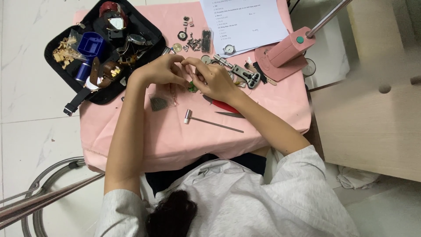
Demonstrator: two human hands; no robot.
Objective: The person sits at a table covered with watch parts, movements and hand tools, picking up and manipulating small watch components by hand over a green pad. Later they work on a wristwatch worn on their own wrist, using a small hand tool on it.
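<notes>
My left hand (158,71) and my right hand (215,80) meet over the middle of the pink cloth-covered table (175,140). Their fingertips touch at the top. A small green piece (192,87) shows between the two hands, gripped by both; most of it is hidden by the fingers. A small clear bag with a dark part (158,103) lies just below my left hand. A red-handled tool (226,105) pokes out from under my right wrist.
An open black tool case (66,41) full of watch parts lies at the back left. A small hammer (212,123), tweezers (230,115), a metal case opener (245,75), loose metal bits (193,42), a watch (228,49), a white sheet (243,19) and a pink lamp base (285,55) also rest on the cloth.
</notes>
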